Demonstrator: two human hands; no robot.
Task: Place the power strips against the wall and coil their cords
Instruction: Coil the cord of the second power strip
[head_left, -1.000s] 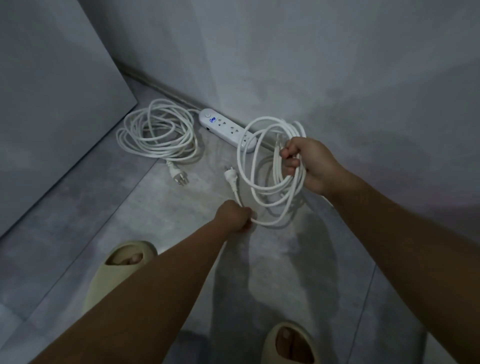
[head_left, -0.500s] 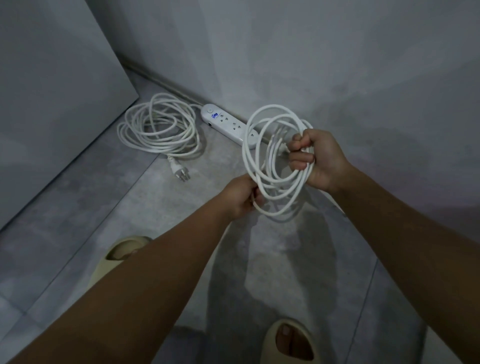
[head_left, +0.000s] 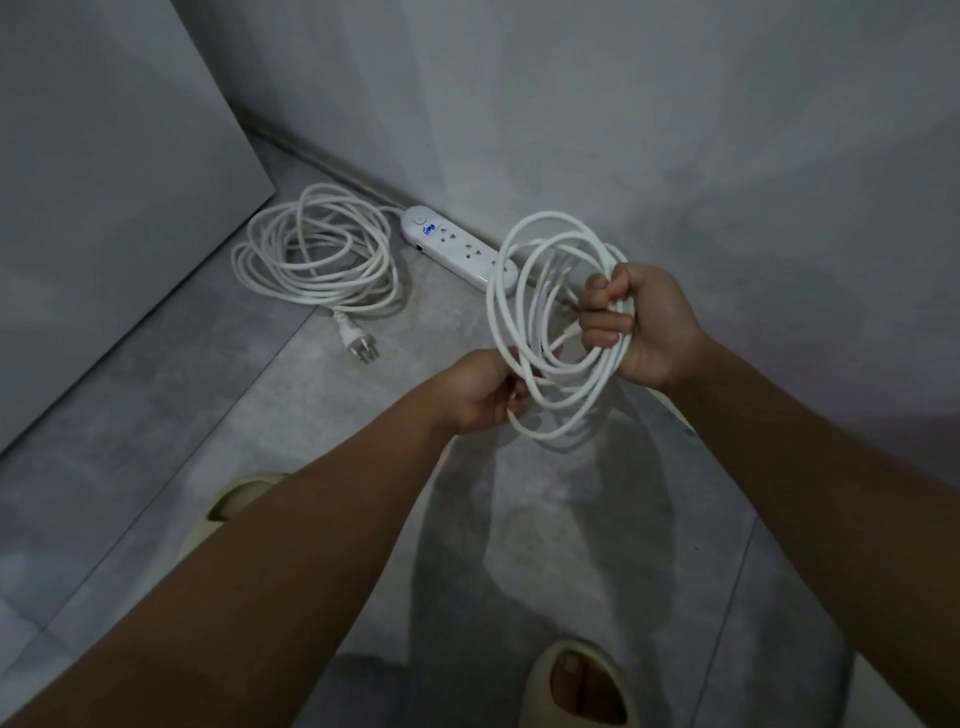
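Both hands are gripping one coiled cord (head_left: 558, 332): the right hand (head_left: 641, 322) is closing around its loops, the left hand (head_left: 480, 392) is pinching the lower edge. The power strip (head_left: 457, 249) is lying at eleven o'clock from the hands, along the wall (head_left: 623, 130), nearer the left one.

White power strip (head_left: 457, 248) lies flat on floor, long side against wall base, approx. 3 outlets + round switch at far end. Its cord (head_left: 317, 254) sits coiled on floor just left, plug (head_left: 359, 347) sticking out nearer the camera. 2nd white cord (head_left: 550, 332) hangs in several loose loops, off the floor.
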